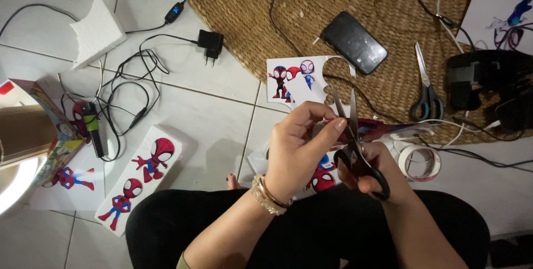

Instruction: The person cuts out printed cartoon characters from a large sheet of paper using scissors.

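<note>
**Fingers close to the blades**

The right hand [369,172] is closed around the black handles of the scissors [355,147], and the blades stand open, pointing up and away. The left hand [300,141] pinches a small printed picture [372,130] right beside the blades. The thumb and fingertips sit very near the sharp edge, so a quick snip could nip a finger. The picture is small and bendy, so it could slip and get cut in the wrong spot. A sheet of cartoon stickers [288,77] lies on the floor just past the hands. A roll of tape [420,162], a second pair of scissors [426,88] and a phone [353,42] lie further out, with loose cables [125,80] that could catch a leg
</note>
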